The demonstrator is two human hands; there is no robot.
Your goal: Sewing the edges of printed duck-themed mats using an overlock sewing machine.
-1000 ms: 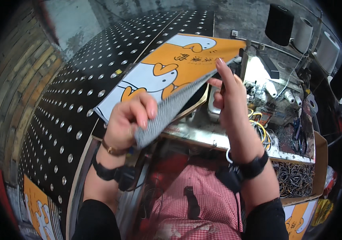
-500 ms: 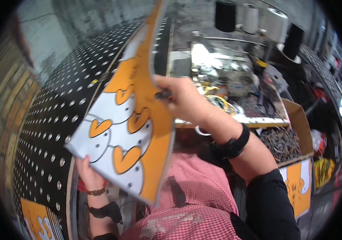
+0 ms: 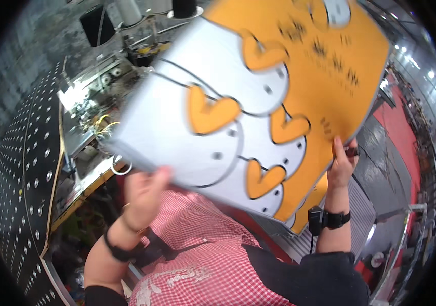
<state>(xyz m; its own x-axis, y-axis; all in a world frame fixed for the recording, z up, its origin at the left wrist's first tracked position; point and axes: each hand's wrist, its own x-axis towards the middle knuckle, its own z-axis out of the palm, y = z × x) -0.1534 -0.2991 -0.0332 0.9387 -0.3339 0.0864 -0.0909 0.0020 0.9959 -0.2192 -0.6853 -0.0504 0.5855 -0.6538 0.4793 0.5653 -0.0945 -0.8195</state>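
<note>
A large, flexible mat (image 3: pixel 325 102), orange and white with cartoon ducks, is held up tilted in front of me. My left hand (image 3: pixel 144 199), slightly blurred, pinches its lower left edge. My right hand (image 3: pixel 344 166) grips the lower right edge with the thumb on the printed face. A small dark object (image 3: pixel 351 151) shows between the right-hand fingers; most of it is hidden, so I cannot make out its kind. The mat covers much of the view ahead.
A sewing machine table (image 3: pixel 88 176) with yellow threads stands at the left, partly behind the mat. Thread cones (image 3: pixel 98 25) are above it. A black panel with metal studs (image 3: pixel 24 168) borders the far left. A grey ribbed surface (image 3: pixel 350 219) lies at the right, beyond it a red floor strip (image 3: pixel 404 137).
My view has turned to the right, away from the studded panel. The mat has swung right with both hands on it, and its printed face now spreads wider towards me.
</note>
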